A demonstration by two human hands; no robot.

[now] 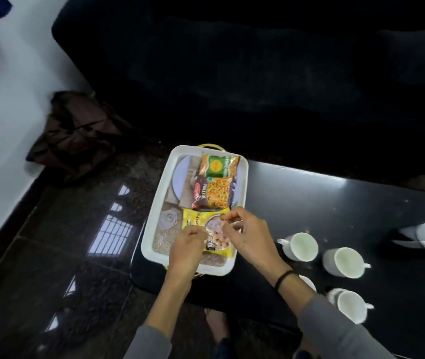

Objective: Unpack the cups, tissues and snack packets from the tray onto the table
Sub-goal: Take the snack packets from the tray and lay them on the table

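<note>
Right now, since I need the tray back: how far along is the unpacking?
Done: white cups stand on the black table. In hand: the left hand and right hand pinch the yellow packet, inside the tray. Left: the green packet and the Mixture packet.

Black table [296,193]: white tray [156,216], cups [343,262] (one half-hidden).

Pretty dim shot you've got: the sofa [258,73] is near-black, window glare bounces off the glossy floor [50,255] and table [335,203], and your edges look soft and fisheye-stretched.
</note>
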